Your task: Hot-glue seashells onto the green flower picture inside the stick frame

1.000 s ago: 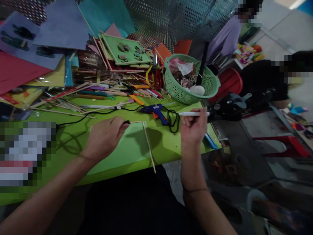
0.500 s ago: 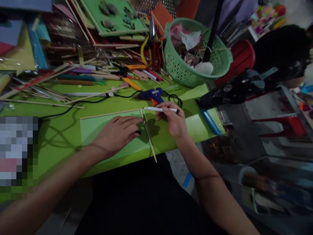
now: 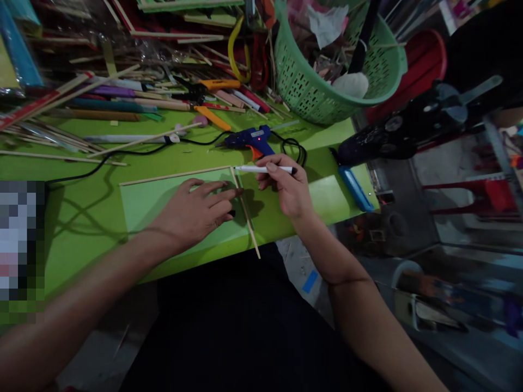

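Note:
My left hand (image 3: pixel 198 209) lies with spread fingers on a pale green sheet (image 3: pixel 139 204), its fingertips by a thin wooden stick (image 3: pixel 250 231) along the sheet's right side. Another stick (image 3: pixel 175 175) runs along the sheet's top edge and meets the first at the corner. Between the fingers of my right hand (image 3: pixel 286 185) is a white pen (image 3: pixel 255 169), its tip pointing left at that corner. Just behind the right hand rests a blue glue gun (image 3: pixel 249 140) with an orange trigger.
A green basket (image 3: pixel 314 98) of scraps stands behind on the green table (image 3: pixel 90 218). Sticks, pens, yellow-handled scissors (image 3: pixel 231 51) and an orange-handled cutter (image 3: pixel 220 84) crowd the back left. A blue object (image 3: pixel 354 189) lies at the right edge, near a person's dark sleeve (image 3: pixel 379 136).
The view has shifted, so the table items sit higher and the basket looks larger. My left hand's fingers have spread a little more. The pen stays in my right hand near the corner.

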Demonstrator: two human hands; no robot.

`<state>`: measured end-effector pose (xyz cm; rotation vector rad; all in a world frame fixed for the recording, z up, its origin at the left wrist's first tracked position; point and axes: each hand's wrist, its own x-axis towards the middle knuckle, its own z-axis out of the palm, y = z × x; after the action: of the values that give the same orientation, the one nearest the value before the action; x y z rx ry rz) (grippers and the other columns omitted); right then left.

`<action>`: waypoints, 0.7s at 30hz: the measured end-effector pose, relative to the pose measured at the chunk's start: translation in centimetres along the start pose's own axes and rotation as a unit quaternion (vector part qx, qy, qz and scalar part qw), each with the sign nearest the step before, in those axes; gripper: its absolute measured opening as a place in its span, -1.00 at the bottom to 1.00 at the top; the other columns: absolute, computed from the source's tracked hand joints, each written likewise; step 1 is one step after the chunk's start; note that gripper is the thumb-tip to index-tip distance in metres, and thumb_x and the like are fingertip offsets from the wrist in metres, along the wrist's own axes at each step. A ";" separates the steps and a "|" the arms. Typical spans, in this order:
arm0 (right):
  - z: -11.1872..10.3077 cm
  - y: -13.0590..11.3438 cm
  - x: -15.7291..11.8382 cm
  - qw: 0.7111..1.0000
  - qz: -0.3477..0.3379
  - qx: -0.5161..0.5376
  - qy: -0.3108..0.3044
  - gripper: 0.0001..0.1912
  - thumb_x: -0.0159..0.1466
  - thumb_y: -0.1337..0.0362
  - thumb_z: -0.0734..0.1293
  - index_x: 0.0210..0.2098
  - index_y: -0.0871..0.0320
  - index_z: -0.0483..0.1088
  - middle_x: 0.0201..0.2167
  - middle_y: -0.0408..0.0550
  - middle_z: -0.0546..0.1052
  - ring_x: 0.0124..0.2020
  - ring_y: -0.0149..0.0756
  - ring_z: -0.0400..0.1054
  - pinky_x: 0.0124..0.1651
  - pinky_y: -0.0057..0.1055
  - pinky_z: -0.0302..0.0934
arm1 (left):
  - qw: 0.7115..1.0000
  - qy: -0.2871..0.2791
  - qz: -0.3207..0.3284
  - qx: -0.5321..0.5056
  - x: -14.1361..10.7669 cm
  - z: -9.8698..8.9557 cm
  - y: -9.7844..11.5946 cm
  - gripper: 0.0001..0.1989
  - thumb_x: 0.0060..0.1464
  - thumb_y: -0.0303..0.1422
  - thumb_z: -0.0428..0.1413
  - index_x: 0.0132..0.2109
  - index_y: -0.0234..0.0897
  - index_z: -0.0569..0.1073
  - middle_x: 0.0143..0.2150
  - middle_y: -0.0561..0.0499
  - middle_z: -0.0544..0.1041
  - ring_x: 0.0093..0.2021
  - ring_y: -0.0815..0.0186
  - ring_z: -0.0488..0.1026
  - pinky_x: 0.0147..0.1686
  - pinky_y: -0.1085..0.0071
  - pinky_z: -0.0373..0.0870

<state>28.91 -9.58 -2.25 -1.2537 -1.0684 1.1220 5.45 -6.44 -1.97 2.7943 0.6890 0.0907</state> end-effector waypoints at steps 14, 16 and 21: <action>0.3 -0.2 0.1 1.000 0.019 -0.008 0.013 -0.80 0.28 0.06 0.44 -0.23 0.04 0.55 -0.38 -0.17 0.55 -0.40 -0.41 0.42 -0.32 -0.44 0.43 | 1.000 0.025 0.007 -0.013 -0.2 0.1 -0.4 -0.82 0.37 -0.32 0.02 -0.15 -0.15 0.52 0.26 0.04 0.52 0.28 0.04 0.39 0.18 0.00 0.29; 0.4 -0.2 0.1 1.000 0.015 -0.019 0.007 -0.79 0.29 0.06 0.44 -0.22 0.05 0.54 -0.36 -0.16 0.55 -0.40 -0.42 0.43 -0.31 -0.44 0.42 | 0.999 0.037 0.004 -0.024 -0.2 0.2 -0.5 -0.83 0.36 -0.33 0.03 -0.16 -0.15 0.52 0.24 0.04 0.54 0.29 0.07 0.40 0.19 0.03 0.29; 0.4 -0.2 0.3 0.999 0.008 -0.035 -0.007 -0.77 0.30 0.05 0.43 -0.20 0.05 0.53 -0.36 -0.16 0.55 -0.39 -0.42 0.44 -0.33 -0.46 0.41 | 0.998 0.052 -0.002 -0.044 -0.3 0.5 -0.6 -0.83 0.35 -0.34 0.04 -0.14 -0.13 0.54 0.22 0.04 0.55 0.30 0.10 0.39 0.20 0.06 0.29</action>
<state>28.55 -9.25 -2.06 -1.3136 -1.1179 1.1156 4.96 -6.17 -2.60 2.7189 0.6961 0.2603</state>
